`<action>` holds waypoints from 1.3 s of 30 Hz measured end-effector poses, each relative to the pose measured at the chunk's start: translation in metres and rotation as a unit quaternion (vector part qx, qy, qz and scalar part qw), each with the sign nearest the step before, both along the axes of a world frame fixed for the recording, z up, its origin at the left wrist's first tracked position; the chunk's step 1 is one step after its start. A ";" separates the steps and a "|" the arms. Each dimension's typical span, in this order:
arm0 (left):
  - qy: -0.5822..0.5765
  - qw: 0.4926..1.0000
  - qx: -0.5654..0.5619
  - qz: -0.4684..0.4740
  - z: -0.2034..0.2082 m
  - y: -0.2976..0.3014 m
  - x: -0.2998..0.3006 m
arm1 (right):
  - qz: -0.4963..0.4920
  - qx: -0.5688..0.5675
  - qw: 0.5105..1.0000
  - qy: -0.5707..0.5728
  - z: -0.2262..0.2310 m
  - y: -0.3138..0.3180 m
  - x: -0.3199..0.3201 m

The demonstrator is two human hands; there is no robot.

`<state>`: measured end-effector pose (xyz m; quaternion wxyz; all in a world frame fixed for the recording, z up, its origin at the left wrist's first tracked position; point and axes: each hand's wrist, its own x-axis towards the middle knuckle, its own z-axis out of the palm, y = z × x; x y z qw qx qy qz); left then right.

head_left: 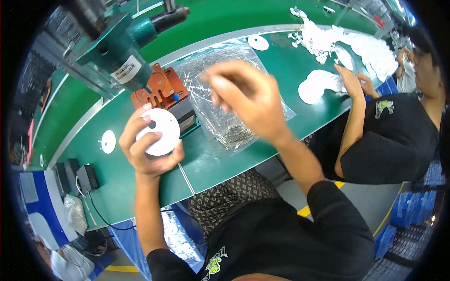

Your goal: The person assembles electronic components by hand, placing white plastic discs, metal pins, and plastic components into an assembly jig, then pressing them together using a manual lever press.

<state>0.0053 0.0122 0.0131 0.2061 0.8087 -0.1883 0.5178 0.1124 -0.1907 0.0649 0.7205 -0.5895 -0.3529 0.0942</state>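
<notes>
On my feed, a clear plastic bag [288, 113] lies flat on the green tabletop [206, 166] and contains many thin metal pins [236, 136], packed most densely toward its near end. Below the table edge, I record a blue plastic liner [125, 248] with white parts [176, 239] inside it, and at far left a small translucent bag [75, 213] with pale contents I cannot identify. The left hand [140, 157] grips a white disc [165, 133], fingers on its left side and across its face, thumb at its lower right; the disc stands tilted toward the camera, just before the orange fixture [161, 89] under the teal machine head [110, 51]. The right hand [255, 96] is above the pin bag, palm turned inward, fingers curled and blurred; I cannot tell whether it holds anything. Bare tabletop shows between the bag and the near edge, and left of the left hand around a loose disc [108, 141]. Clearance at the fixture is tight: the left fingertips are right beside it. To the right, a co-worker [391, 136] sits near a heap of white pieces [328, 40].
</notes>
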 end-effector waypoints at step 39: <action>0.121 0.992 -0.034 0.012 -0.011 -0.008 0.002 | 0.109 -0.063 0.982 -0.138 -0.044 0.049 0.029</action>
